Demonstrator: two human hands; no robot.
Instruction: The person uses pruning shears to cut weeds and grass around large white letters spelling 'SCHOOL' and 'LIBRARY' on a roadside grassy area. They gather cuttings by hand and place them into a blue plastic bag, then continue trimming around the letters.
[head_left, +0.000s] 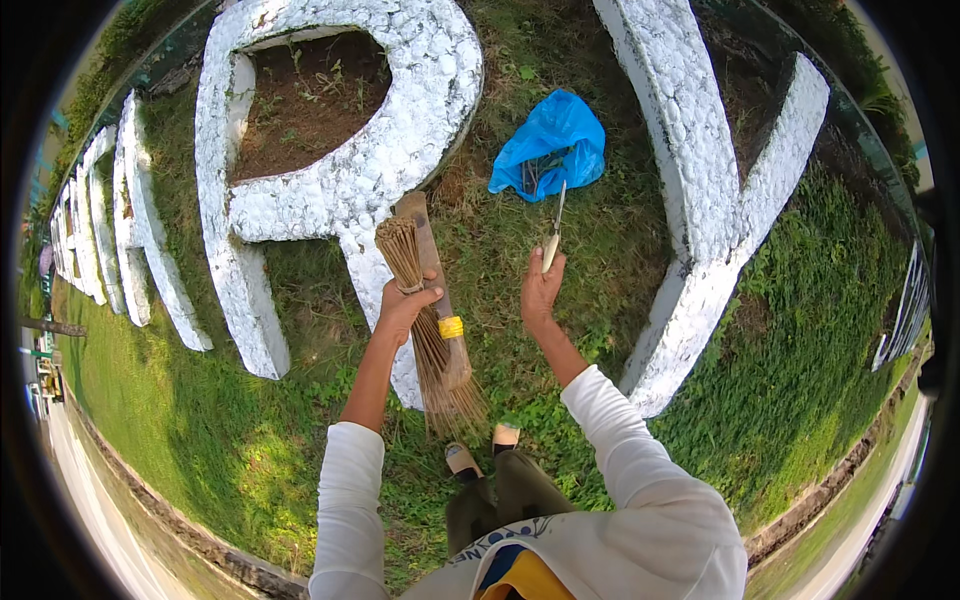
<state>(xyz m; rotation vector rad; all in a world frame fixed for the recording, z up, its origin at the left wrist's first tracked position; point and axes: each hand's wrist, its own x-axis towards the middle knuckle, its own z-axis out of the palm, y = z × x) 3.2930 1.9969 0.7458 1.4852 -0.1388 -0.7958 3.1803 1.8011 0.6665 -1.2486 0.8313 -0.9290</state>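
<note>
My left hand (405, 304) grips a stick broom (403, 259) by its bound upper part, its thin bristle ends fanned out toward my feet. Held against the broom is a long, flat, brown tool (429, 255), apparently a machete, with yellow tape (451, 327) around it near its lower, handle-like end. In my right hand (542, 289) is a narrow-bladed knife (551, 247) with a cream handle. Its blade points away from me, the tip overlapping the near edge of an open blue plastic bag (574, 139) in view. Dark, stalk-like pieces show inside the bag, which rests on the grassy slope.
Large white letter-shaped structures (442, 67) with rough, stone-like faces rise left and right of me; another (697, 150) stands nearest on the right. Low green creepers (810, 360) cover the bank. My shoes (463, 459) are on the slope. A stone-like edging (817, 502) runs behind me.
</note>
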